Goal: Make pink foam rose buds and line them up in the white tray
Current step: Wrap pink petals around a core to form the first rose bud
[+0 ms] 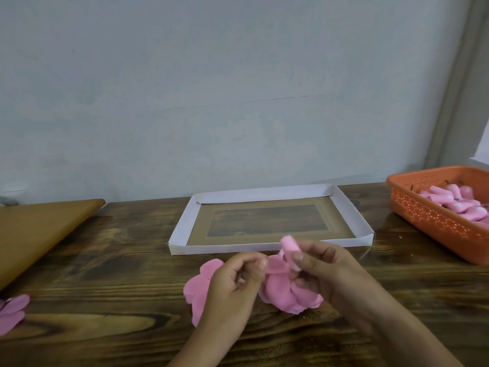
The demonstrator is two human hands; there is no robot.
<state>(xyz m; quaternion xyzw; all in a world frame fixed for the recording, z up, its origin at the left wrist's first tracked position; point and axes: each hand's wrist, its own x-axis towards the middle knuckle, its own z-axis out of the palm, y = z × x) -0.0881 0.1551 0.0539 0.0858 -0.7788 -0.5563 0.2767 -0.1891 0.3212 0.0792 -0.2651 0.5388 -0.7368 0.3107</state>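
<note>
So there's a pink foam petal piece [287,292] held just above the table [119,260], near the front, right in front of the white tray [182,229]. One petal is rolled up into a little bud roll [289,246] that sticks up at the top. The right hand [328,271] is pinching that rolled part with thumb and fingertips, and the left hand [238,279] has its fingers curled in, gripping the foam from the left side. Some more petals [198,287] of the same pink poke out behind the left hand.

The tray sits just past the hands, with only its brownish bottom showing inside. Far right there's an orange basket [434,221] with a bunch of pink foam rolls [455,202] in it. At the near left edge lies another pink foam flower cutout [13,311], and further left a brown board [39,229] rests on the table.
</note>
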